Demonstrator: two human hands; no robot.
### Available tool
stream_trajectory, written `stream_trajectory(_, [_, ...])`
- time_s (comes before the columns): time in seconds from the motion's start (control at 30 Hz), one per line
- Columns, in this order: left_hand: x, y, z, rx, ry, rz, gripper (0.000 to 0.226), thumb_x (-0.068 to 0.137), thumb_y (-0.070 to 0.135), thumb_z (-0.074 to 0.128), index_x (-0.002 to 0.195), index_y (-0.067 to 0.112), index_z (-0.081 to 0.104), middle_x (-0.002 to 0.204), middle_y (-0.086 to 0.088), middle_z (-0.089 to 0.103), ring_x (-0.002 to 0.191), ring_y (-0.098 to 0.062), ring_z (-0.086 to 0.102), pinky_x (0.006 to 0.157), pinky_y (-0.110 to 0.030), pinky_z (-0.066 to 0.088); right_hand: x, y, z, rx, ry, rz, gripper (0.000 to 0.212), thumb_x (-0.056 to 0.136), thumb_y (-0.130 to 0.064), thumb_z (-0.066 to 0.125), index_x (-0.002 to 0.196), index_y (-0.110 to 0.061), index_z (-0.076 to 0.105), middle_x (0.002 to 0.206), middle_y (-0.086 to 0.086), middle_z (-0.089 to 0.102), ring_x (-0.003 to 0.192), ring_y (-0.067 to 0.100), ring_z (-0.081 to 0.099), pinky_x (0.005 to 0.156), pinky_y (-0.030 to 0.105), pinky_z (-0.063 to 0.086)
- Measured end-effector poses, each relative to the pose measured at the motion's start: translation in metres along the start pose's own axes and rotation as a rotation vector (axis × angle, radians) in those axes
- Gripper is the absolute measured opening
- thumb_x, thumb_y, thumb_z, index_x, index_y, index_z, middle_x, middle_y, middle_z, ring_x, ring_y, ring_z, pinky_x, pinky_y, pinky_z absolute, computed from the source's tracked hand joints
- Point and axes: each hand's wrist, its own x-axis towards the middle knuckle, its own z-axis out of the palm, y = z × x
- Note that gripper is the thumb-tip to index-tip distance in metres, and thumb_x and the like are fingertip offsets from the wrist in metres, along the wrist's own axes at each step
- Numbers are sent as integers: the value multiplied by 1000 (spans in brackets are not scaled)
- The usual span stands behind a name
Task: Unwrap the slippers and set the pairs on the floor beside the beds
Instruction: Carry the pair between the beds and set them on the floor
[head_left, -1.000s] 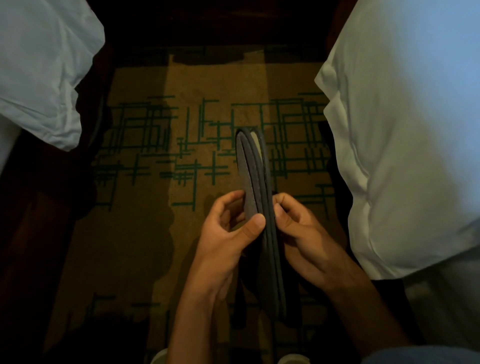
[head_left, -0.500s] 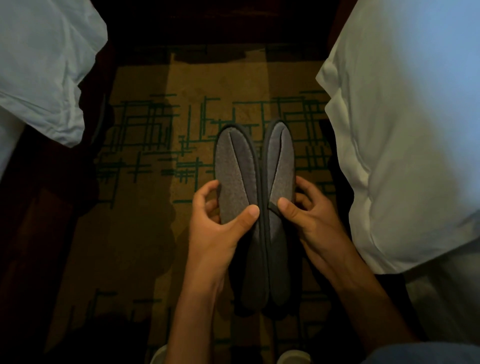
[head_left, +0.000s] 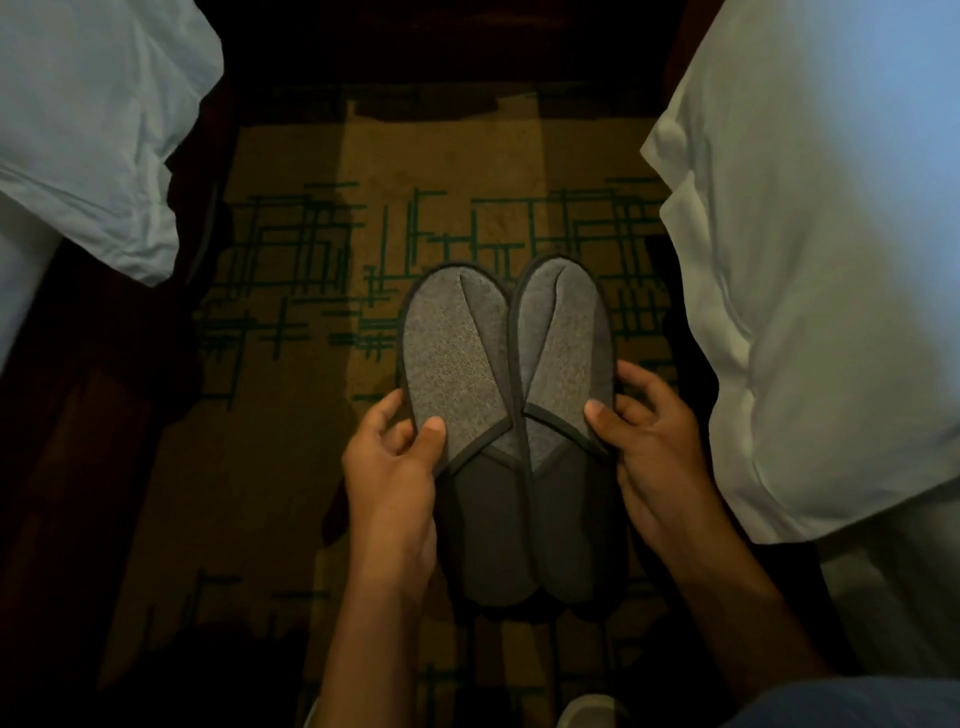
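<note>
two grey slippers (head_left: 506, 415) held side by side

Both beds run out of view: the left bed (head_left: 88, 130) past the top and left edges, the right bed (head_left: 821, 260) past the top and right. Fingers of the left hand (head_left: 395, 467) and right hand (head_left: 649, 441) are tucked beneath the slippers (head_left: 506, 415), out of sight. Below the wrists, a pale object (head_left: 589, 712) is cut off by the bottom edge and too dim to identify.
</note>
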Motion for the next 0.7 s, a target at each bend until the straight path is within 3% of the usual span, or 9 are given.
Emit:
stream_trajectory(0.1, [-1,1,-2,-14,4,-38,34,96,-5,55,100,29,59,80,14,79,83,-6,76,66,-19,60,2,5,-1,-31,21,13,49,90,3,63,135,-15,53,115,8,74,99,20,74,76,32,61])
stream_trajectory(0.2, [-3,-3,-4,-27,37,-69,27,95,-6,56,100,20,62,89,2,78,91,-18,74,75,-29,57,7,9,-1,-57,27,16,45,92,3,60,131,-18,55,114,8,73,99,20,74,75,31,60])
stream_trajectory(0.53, [1,-26,-13,-47,159,-184,30,94,-5,59,86,24,59,67,7,76,78,-13,71,71,-29,56,40,11,-11,-181,41,-25,38,89,-3,66,114,-32,63,116,12,72,100,22,73,82,38,60])
stream_trajectory(0.63, [2,-34,-14,-39,176,-248,18,93,-3,61,86,13,60,83,-10,71,89,-27,66,89,-47,54,49,8,-11,-274,6,-32,40,86,-9,70,101,-45,65,107,4,77,94,19,75,77,37,61])
stream_trajectory(0.7, [1,-41,-15,-17,204,-287,11,92,0,63,88,9,60,91,-15,64,89,-28,60,88,-48,52,56,6,-9,-329,-17,-30,41,85,-9,71,97,-47,67,94,-1,80,86,15,77,69,32,61])
